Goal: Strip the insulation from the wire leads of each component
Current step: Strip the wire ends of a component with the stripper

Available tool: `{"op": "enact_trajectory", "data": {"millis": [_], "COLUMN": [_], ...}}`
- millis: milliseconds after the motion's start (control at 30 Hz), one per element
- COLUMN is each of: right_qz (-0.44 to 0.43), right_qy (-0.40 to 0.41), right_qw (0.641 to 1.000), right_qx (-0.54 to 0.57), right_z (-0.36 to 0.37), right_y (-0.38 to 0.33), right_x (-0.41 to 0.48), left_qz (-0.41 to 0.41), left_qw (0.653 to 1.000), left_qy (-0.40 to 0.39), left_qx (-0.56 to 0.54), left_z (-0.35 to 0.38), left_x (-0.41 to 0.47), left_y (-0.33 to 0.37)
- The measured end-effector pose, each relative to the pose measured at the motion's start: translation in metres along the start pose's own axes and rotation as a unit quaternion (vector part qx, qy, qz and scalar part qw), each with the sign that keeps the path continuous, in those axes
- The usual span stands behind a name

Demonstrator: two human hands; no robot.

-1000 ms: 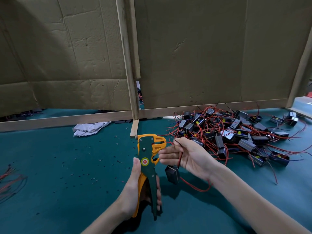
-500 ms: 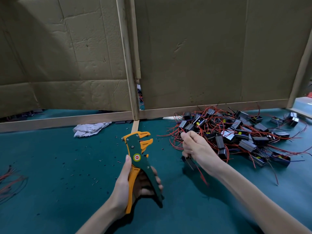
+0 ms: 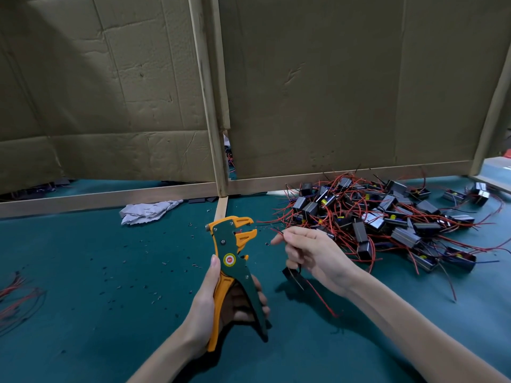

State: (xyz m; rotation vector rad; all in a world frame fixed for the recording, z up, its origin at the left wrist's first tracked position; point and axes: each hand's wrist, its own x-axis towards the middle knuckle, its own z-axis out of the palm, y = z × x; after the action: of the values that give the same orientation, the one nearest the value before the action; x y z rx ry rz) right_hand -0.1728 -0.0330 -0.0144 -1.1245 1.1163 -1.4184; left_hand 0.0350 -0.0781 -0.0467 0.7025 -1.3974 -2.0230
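Note:
My left hand (image 3: 210,305) grips the handles of a green and orange wire stripper (image 3: 233,261), held upright with its jaws apart and facing right. My right hand (image 3: 309,252) pinches thin red and black wire leads (image 3: 276,231) between thumb and fingertips, their ends a short way right of the jaws. The small black component (image 3: 293,274) on those leads hangs below my right palm, and a red lead trails down to the mat. A pile of black components with red wires (image 3: 387,217) lies on the green mat at the right.
Cardboard panels on wooden frames (image 3: 221,189) wall off the back. A crumpled grey cloth (image 3: 149,212) lies at the back left. Small insulation scraps (image 3: 154,272) dot the green mat (image 3: 83,272). More red wires (image 3: 16,294) lie at the left edge.
My right hand left the pile with a component and brought its leads up toward the stripper jaws. The stripper swung upright again, its jaws now facing the wires.

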Motion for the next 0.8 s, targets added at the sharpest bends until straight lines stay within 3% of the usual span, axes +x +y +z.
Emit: {"op": "enact_trajectory", "data": {"millis": [400, 500, 633, 733, 800], "right_qz": [-0.011, -0.056, -0.169, -0.296, -0.327], "right_qy": [0.085, 0.102, 0.168, 0.221, 0.205], "right_qw": [0.995, 0.983, 0.913, 0.785, 0.745], "right_qx": [-0.042, -0.143, -0.331, -0.497, -0.544], "right_z": [-0.003, -0.004, -0.007, -0.010, -0.009], "right_y": [0.000, 0.003, 0.003, -0.001, -0.006], "right_x": [0.003, 0.003, 0.001, -0.001, -0.002], "left_qz": [0.010, 0.007, 0.003, 0.003, 0.005], "left_qw": [1.000, 1.000, 1.000, 1.000, 1.000], "left_qy": [-0.009, -0.011, -0.010, -0.010, -0.011], "left_qx": [0.011, 0.004, 0.003, 0.001, 0.000], "left_z": [0.003, 0.003, 0.003, 0.003, 0.003], "left_x": [-0.002, -0.002, -0.002, -0.002, -0.002], "left_y": [0.003, 0.003, 0.004, 0.004, 0.004]}}
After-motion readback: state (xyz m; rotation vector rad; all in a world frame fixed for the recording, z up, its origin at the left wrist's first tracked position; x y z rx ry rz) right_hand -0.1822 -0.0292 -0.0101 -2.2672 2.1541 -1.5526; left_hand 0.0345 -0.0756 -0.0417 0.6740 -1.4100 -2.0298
